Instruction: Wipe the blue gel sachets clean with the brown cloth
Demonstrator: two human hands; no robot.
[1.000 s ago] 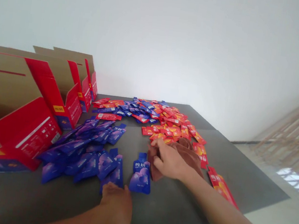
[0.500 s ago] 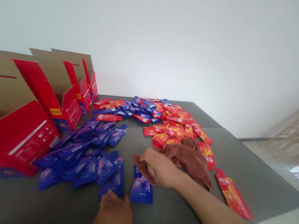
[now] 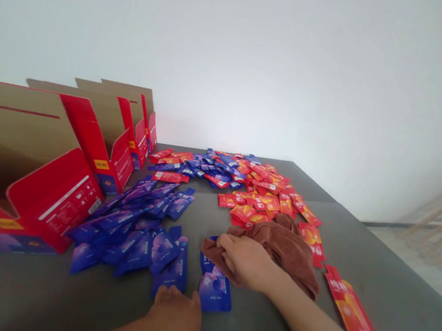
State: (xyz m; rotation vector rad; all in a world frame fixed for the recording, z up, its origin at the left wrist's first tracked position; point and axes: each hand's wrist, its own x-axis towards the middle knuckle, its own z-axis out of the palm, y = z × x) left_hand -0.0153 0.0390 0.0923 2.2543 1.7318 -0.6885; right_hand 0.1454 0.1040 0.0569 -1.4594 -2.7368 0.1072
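The right hand (image 3: 244,263) lies half curled on a brown towel (image 3: 283,249), its fingers bunching a fold of the cloth against the grey desk (image 3: 393,307). The towel's gathered edge lies over the top of a single blue sachet (image 3: 214,292), which sits apart from the others just below the fingers. The left hand (image 3: 175,317) is open at the near edge of the desk, its loosely spread fingers touching the lower end of a blue sachet (image 3: 176,273) at the edge of a loose heap of blue sachets (image 3: 131,229). Farther along the desk, red sachets (image 3: 265,201) lie mixed with more blue ones in a wide scatter, and the towel overlaps its near edge. One long red sachet (image 3: 352,310) lies alone to the right. Along the left side stands a row of open cardboard boxes (image 3: 53,203) with red panels, and a white wall (image 3: 235,53) rises behind the desk.
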